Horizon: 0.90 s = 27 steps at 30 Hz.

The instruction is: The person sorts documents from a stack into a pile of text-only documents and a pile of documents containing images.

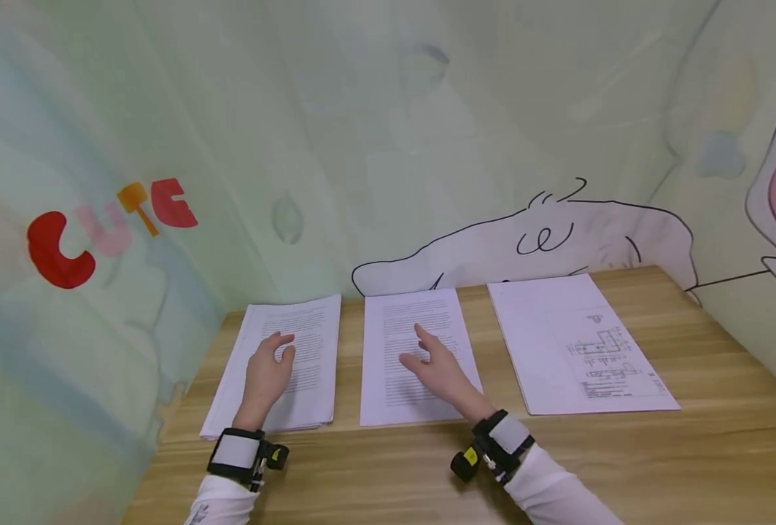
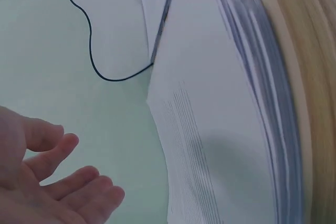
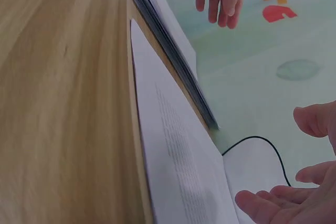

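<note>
In the head view my left hand [image 1: 268,373] hovers over a thick stack of printed sheets [image 1: 312,394], its fingers loosely bent. The left wrist view shows that hand [image 2: 63,177] apart from the paper stack [image 2: 220,103], holding nothing. My right hand [image 1: 439,370] is above the middle printed sheets [image 1: 375,397], a thinner pile, thumb and fingers spread apart. From the right wrist, the right hand [image 3: 294,187] appears clear of the middle sheets [image 3: 163,129], with nothing in its fingers.
A third pile of paper [image 1: 545,350], its top sheet bearing a technical drawing, lies at the right. All lie on a wood-grain table [image 1: 375,474]. Behind stands a pale wall covering [image 1: 362,146] with cartoon outlines and coloured letters [image 1: 63,251].
</note>
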Tool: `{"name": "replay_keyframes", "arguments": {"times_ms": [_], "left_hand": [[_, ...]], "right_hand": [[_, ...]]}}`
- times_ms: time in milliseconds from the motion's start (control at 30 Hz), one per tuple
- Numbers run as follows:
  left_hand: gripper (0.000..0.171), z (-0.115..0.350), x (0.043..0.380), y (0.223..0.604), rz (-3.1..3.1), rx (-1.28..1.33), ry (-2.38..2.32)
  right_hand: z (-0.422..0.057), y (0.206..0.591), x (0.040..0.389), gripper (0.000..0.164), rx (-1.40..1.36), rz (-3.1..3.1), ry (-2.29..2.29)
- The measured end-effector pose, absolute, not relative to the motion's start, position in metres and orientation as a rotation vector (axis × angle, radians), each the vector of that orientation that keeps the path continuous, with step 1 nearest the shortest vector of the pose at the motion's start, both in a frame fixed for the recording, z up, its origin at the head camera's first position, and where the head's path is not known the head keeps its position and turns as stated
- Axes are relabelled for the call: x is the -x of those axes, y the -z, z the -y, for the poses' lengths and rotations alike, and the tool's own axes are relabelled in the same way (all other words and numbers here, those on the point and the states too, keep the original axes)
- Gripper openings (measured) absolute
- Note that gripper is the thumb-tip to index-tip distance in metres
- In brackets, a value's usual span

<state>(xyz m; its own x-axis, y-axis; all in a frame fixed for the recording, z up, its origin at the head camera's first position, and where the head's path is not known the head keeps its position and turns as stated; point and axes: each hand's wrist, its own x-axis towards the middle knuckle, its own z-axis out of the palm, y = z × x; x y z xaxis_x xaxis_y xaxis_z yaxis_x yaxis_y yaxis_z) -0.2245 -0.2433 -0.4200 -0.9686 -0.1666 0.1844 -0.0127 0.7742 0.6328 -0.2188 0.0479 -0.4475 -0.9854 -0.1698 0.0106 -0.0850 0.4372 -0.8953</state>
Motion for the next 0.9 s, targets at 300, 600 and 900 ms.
{"name": "replay_keyframes", "arguments": {"times_ms": [300, 600, 900], "left_hand": [[0.047, 0.284, 0.219, 0.429, 2.98, -0.209, 0.799], [0.055, 0.301, 0.219, 0.431, 3.097, -0.346, 0.883], [0.06, 0.307, 0.222, 0.437, 3.161, -0.422, 0.916]], "right_hand": [[-0.003, 0.462, 0.21, 0.066, 0.278, -2.317, 1.712], [0.038, 0.472, 0.206, 0.068, 0.237, -2.082, 1.845], [0.054, 0.469, 0.206, 0.063, 0.182, -1.821, 1.924]]}}
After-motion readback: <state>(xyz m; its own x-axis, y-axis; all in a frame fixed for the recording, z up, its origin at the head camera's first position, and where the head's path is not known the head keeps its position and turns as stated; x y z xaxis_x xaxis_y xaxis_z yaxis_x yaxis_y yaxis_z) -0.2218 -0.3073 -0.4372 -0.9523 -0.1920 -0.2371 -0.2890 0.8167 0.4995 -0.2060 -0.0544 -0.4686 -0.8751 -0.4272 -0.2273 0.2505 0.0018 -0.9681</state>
